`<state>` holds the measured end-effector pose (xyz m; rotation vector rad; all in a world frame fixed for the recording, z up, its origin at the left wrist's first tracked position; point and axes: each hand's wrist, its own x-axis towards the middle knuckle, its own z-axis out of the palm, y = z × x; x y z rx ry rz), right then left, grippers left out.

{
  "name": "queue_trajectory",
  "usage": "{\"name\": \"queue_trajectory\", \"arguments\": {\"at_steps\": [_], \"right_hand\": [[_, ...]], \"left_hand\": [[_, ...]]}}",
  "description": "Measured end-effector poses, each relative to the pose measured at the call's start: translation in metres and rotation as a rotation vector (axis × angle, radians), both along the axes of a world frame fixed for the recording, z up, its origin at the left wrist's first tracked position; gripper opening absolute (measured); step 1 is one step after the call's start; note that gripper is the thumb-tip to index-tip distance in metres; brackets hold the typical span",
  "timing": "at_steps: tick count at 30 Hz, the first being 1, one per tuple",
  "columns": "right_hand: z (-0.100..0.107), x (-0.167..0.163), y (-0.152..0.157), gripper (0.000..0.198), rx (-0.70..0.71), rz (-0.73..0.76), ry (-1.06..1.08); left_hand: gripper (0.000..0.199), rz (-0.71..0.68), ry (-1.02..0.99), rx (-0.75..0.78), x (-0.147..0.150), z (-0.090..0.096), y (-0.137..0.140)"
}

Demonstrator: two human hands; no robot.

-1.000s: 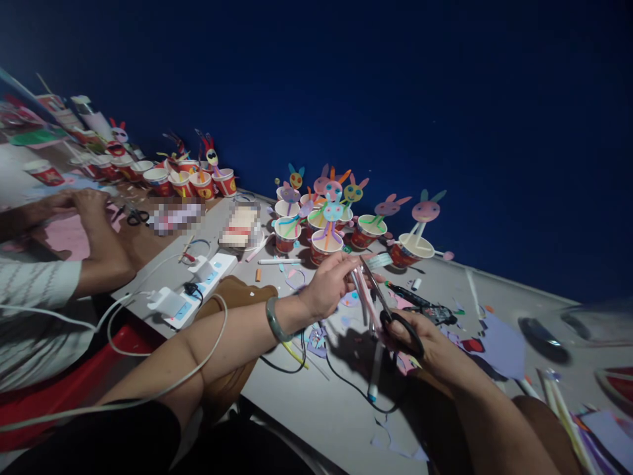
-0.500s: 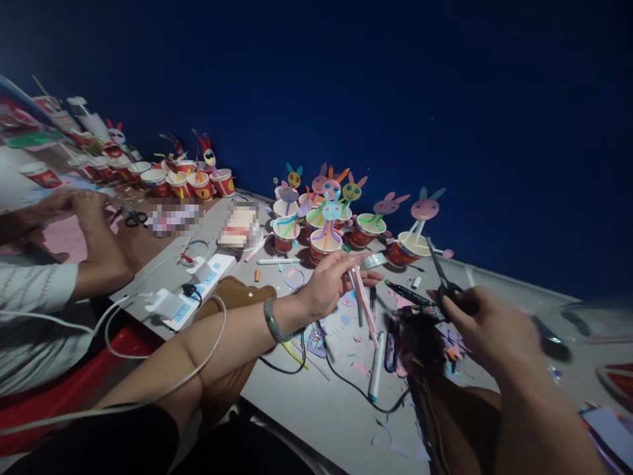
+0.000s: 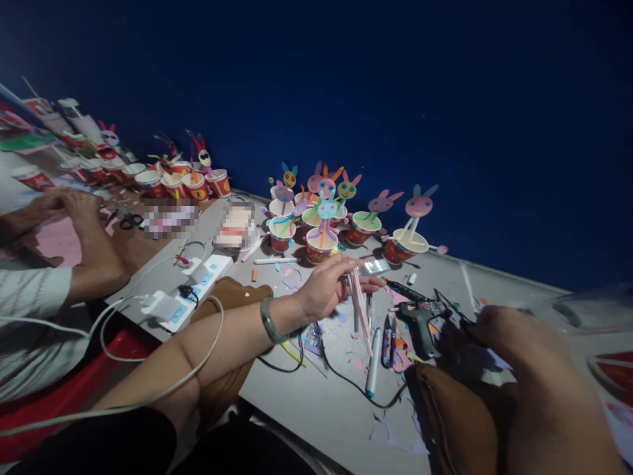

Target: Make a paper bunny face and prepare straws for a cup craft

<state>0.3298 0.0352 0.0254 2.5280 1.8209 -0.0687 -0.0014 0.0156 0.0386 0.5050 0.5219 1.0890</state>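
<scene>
Grey table strewn with scraps, under a blue wall.
Left hand pinches straws above the table; right hand grips scissors beside the glue gun.

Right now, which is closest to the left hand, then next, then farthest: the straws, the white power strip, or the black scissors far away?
1. Straws: in the left hand.
2. Power strip: left of it, mid-table.
3. Scissors: far left, by another person's hands.
</scene>
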Motion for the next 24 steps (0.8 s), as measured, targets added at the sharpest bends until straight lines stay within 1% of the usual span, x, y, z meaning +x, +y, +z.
{"name": "queue_trajectory", "arguments": {"at_steps": [3, 4, 5, 9, 11, 12, 13, 14, 16, 17, 19, 20, 22, 24], "right_hand": [[0.002, -0.003, 0.004, 0.024, -0.261, -0.041, 0.098], [0.003, -0.005, 0.004, 0.025, -0.267, -0.042, 0.103], [0.004, -0.006, 0.004, 0.025, -0.238, -0.031, 0.099], [0.006, -0.019, -0.004, 0.022, 0.002, 0.070, 0.025], [0.009, -0.034, -0.012, 0.019, 0.131, 0.116, -0.005], [0.010, -0.045, -0.016, 0.017, 0.228, 0.161, 0.010], [0.012, -0.057, -0.022, 0.018, 0.342, 0.241, 0.074], [0.013, -0.071, -0.027, 0.022, 0.456, 0.331, 0.188], [0.013, -0.100, -0.038, 0.030, 0.583, 0.475, 0.443], [0.013, -0.113, -0.043, 0.031, 0.646, 0.521, 0.499], [0.009, -0.131, -0.050, 0.029, 0.726, 0.632, 0.507], [0.007, -0.137, -0.052, 0.029, 0.764, 0.659, 0.487], [0.002, -0.143, -0.053, 0.027, 0.801, 0.673, 0.441], [-0.001, -0.145, -0.053, 0.023, 0.812, 0.651, 0.416]], "left_hand": [[0.007, -0.039, 0.008, 0.000, 0.000, -0.001, -0.001], [0.006, -0.055, 0.013, 0.000, 0.000, -0.001, -0.001], [0.005, -0.071, 0.018, 0.002, 0.001, -0.001, -0.001], [0.009, -0.095, 0.026, 0.021, 0.001, -0.002, -0.002], [0.011, -0.099, 0.028, 0.032, 0.001, -0.003, -0.002], [0.011, -0.103, 0.030, 0.036, 0.001, -0.003, -0.003], [0.009, -0.108, 0.033, 0.038, 0.001, -0.003, -0.003], [0.008, -0.112, 0.039, 0.038, 0.002, -0.004, -0.004], [0.007, -0.117, 0.053, 0.035, 0.004, -0.005, -0.006], [0.009, -0.119, 0.060, 0.035, 0.005, -0.006, -0.007], [0.013, -0.128, 0.079, 0.044, 0.007, -0.009, -0.010], [0.016, -0.131, 0.090, 0.054, 0.008, -0.010, -0.012], [0.020, -0.141, 0.110, 0.079, 0.010, -0.011, -0.016], [0.023, -0.153, 0.128, 0.103, 0.012, -0.012, -0.019]]}}
